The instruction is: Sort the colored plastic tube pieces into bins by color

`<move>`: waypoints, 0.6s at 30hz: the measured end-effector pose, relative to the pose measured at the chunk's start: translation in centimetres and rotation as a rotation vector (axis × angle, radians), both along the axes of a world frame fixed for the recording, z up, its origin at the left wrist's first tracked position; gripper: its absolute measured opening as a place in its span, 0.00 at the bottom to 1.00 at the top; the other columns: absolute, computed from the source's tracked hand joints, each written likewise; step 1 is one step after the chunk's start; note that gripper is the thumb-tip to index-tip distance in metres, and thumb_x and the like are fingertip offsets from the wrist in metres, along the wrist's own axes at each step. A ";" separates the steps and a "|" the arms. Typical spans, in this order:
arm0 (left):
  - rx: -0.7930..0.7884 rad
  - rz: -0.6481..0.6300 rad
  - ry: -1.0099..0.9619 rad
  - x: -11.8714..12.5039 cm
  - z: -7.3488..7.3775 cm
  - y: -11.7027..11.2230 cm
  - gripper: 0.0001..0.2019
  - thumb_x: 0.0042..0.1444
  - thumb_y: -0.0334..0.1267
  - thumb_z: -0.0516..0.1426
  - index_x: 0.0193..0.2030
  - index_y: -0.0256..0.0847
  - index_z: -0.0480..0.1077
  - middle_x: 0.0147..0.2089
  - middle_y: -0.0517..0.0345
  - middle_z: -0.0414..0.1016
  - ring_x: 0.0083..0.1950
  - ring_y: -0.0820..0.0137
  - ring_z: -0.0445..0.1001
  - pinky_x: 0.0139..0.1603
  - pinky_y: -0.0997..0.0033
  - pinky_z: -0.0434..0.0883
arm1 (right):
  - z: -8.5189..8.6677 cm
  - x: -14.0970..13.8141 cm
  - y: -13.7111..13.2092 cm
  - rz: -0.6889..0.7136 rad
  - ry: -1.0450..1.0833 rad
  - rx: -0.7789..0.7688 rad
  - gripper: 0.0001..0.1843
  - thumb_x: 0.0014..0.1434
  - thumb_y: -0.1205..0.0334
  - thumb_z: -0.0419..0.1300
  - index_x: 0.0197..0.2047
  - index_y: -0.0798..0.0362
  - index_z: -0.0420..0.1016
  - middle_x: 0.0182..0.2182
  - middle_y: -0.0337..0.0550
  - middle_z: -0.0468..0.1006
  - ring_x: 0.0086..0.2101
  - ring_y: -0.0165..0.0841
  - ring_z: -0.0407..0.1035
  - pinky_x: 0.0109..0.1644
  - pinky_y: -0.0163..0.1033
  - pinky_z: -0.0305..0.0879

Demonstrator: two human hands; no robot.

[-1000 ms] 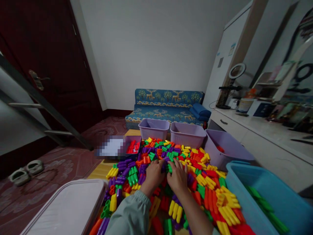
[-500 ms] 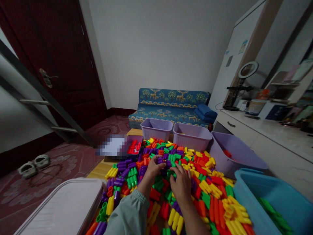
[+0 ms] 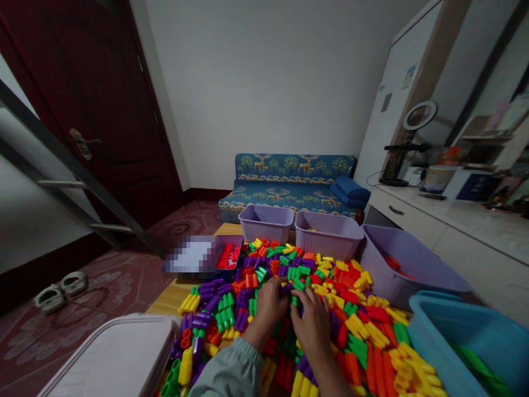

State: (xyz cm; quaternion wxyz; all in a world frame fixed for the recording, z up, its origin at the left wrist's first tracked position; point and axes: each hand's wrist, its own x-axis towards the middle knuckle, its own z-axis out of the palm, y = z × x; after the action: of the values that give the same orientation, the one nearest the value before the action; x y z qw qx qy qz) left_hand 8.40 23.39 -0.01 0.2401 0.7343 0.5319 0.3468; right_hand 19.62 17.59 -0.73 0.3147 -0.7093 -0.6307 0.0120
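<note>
Across the tabletop spreads a thick pile of plastic building blocks [image 3: 225, 311], tube-like pieces in red, yellow, green and purple. My left hand [image 3: 270, 302] is over the middle of the pile, fingers curled around a purple block [image 3: 285, 288] that shows only partly by the fingertips. Just to its right, my right hand [image 3: 312, 322] has its fingers bent but apart, tips close to the purple block and some green blocks [image 3: 298, 274]. Its palm side is hidden from me.
Three lilac bins [image 3: 264, 225] line the far side, and a blue bin [image 3: 454, 314] with green pieces stands at right. A whitish lid or box [image 3: 111, 353] is at near left. A small tray [image 3: 228, 256] holds red pieces. Beyond is a patterned sofa [image 3: 285, 190].
My left hand has drawn slightly nearer and to the right, closer to my right hand. My right hand has shifted a little right and down. The whole view has tilted slightly.
</note>
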 end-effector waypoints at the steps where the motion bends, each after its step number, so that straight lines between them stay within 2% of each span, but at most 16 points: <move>1: -0.033 0.010 -0.073 0.0 0.0 0.2 0.20 0.44 0.26 0.55 0.45 0.39 0.73 0.45 0.52 0.77 0.48 0.63 0.73 0.50 0.67 0.67 | 0.0 0.0 0.0 0.001 -0.005 0.000 0.19 0.54 0.68 0.54 0.48 0.47 0.75 0.52 0.44 0.73 0.55 0.42 0.64 0.64 0.55 0.45; 3: -0.161 0.061 -0.271 0.1 0.2 0.6 0.13 0.42 0.27 0.57 0.37 0.38 0.74 0.35 0.54 0.77 0.39 0.65 0.75 0.40 0.69 0.69 | -0.2 0.0 -0.1 0.001 -0.021 0.003 0.21 0.53 0.70 0.54 0.49 0.47 0.74 0.53 0.44 0.72 0.55 0.42 0.63 0.64 0.55 0.44; 6: -0.490 0.132 -0.716 -0.1 1.3 1.7 0.09 0.41 0.30 0.58 0.33 0.38 0.70 0.23 0.61 0.70 0.26 0.70 0.71 0.24 0.76 0.64 | -0.4 0.1 -0.1 0.003 -0.039 0.011 0.20 0.53 0.70 0.54 0.49 0.48 0.74 0.54 0.46 0.72 0.55 0.42 0.63 0.64 0.55 0.45; 9: -0.732 0.110 -1.173 -0.7 3.2 3.4 0.08 0.41 0.27 0.56 0.31 0.38 0.67 0.24 0.61 0.70 0.26 0.73 0.71 0.21 0.80 0.64 | -0.5 0.0 -0.1 0.001 -0.045 0.015 0.18 0.55 0.67 0.54 0.48 0.49 0.76 0.53 0.46 0.73 0.54 0.43 0.64 0.64 0.55 0.46; 11: -0.788 0.081 -1.328 -1.1 4.5 4.6 0.10 0.38 0.24 0.55 0.30 0.37 0.66 0.25 0.59 0.71 0.28 0.73 0.73 0.25 0.79 0.68 | -0.6 0.0 -0.1 -0.001 -0.050 0.026 0.17 0.55 0.66 0.55 0.46 0.48 0.76 0.52 0.46 0.73 0.54 0.43 0.65 0.64 0.56 0.46; 14: -0.752 -0.009 -1.418 -1.6 6.1 6.3 0.15 0.37 0.19 0.54 0.32 0.38 0.65 0.25 0.61 0.71 0.31 0.71 0.75 0.28 0.78 0.71 | -0.6 0.0 -0.1 0.002 -0.060 0.055 0.16 0.55 0.67 0.55 0.45 0.47 0.77 0.51 0.45 0.74 0.54 0.43 0.65 0.64 0.54 0.47; 18: -0.724 -0.073 -1.510 -1.8 6.8 7.7 0.19 0.43 0.20 0.55 0.42 0.41 0.66 0.31 0.59 0.74 0.29 0.72 0.76 0.31 0.73 0.75 | -0.6 0.0 -0.2 0.005 -0.059 0.065 0.16 0.54 0.67 0.56 0.44 0.46 0.78 0.51 0.45 0.75 0.54 0.42 0.65 0.64 0.53 0.48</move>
State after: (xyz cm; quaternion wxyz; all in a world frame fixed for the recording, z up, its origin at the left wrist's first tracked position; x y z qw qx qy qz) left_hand 6.56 31.12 6.80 0.7638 0.1991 0.2825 0.5451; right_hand 19.60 17.40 -1.34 0.3188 -0.6973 -0.6413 -0.0284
